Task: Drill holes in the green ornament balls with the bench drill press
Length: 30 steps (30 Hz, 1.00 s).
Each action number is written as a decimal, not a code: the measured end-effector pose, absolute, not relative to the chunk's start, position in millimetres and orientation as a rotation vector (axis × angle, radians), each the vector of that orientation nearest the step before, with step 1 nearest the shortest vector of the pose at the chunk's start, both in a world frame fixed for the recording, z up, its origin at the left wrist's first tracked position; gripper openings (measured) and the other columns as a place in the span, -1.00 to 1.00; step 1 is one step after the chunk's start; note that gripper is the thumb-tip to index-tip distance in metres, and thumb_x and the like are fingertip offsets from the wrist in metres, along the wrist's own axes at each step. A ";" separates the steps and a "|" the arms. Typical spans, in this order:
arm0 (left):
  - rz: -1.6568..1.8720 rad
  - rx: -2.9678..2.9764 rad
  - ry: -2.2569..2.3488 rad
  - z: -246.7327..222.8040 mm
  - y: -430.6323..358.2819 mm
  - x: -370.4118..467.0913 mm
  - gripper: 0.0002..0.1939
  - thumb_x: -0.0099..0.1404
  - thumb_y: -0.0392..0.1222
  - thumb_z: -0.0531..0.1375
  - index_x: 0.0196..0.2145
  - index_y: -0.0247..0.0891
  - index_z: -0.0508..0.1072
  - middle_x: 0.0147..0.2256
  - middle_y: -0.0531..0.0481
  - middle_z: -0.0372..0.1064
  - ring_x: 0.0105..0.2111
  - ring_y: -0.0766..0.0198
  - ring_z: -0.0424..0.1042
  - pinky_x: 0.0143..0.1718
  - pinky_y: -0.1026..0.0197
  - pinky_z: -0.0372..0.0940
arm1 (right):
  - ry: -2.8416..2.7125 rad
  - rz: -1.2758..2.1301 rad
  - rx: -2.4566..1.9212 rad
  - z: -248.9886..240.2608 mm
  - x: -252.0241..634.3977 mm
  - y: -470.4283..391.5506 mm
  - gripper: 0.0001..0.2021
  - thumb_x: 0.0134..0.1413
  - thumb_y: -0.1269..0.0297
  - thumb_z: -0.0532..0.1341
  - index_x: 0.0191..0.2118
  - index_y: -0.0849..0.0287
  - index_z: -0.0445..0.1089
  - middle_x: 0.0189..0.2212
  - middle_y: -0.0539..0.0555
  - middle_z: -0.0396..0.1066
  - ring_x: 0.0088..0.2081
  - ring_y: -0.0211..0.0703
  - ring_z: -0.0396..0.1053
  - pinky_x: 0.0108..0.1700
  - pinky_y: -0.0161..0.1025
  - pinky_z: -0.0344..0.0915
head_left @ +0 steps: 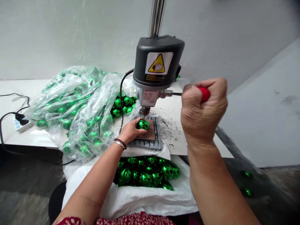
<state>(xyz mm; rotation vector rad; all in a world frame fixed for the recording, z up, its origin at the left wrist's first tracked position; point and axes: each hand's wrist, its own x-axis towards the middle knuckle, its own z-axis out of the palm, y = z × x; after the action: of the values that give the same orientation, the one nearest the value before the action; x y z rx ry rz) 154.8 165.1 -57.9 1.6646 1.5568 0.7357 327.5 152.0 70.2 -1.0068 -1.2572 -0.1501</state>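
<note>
My left hand [132, 129] grips a shiny green ball [143, 124] between thumb and fingers. The ball rests on a brown board [150, 133] lying on the grey base plate [158, 144] of a small drill press [158, 62]. Right above the ball is the drill chuck [145, 111], its bit pointing down at the ball's top; whether the bit has entered it I cannot tell. Closed in a fist, my right hand [202, 109] holds the red-knobbed lever [205, 94] on the press's right side.
Clear plastic bags [77, 106] full of green balls cover the table's left. More green balls [146, 172] lie in a white sack [150, 200] at my lap. Dark shavings [167, 125] litter the tabletop. A power strip [22, 124] with cords sits far left; two balls [246, 192] lie on the floor.
</note>
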 end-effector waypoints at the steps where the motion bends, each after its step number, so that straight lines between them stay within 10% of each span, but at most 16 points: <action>1: 0.737 1.663 1.551 -57.4 164.7 154.7 -0.22 0.04 -0.08 0.43 0.24 -0.16 0.42 -0.12 0.00 0.59 -0.09 0.07 0.54 0.04 0.14 0.36 | -1.257 -0.153 -1.016 69.3 327.3 150.8 -0.85 0.10 0.24 0.14 -0.38 0.21 0.21 -0.51 -0.12 0.19 -0.47 -0.50 0.10 -0.37 -0.41 0.11; 30: 0.739 1.611 1.573 -55.4 162.6 153.3 -0.24 0.01 -0.07 0.44 0.19 -0.17 0.47 -0.15 -0.01 0.59 -0.09 0.05 0.53 -0.01 0.15 0.35 | -1.217 -0.202 -0.979 9.1 319.0 134.4 -0.87 0.15 0.25 0.12 -0.34 0.20 0.24 -0.51 -0.05 0.27 -0.49 -0.40 0.21 -0.40 -0.39 0.19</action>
<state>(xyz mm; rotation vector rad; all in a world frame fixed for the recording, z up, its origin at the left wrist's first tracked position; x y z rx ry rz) 153.3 162.6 -55.4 1.6110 1.5733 0.7388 319.0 134.4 9.1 -0.9790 -1.2174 -0.2016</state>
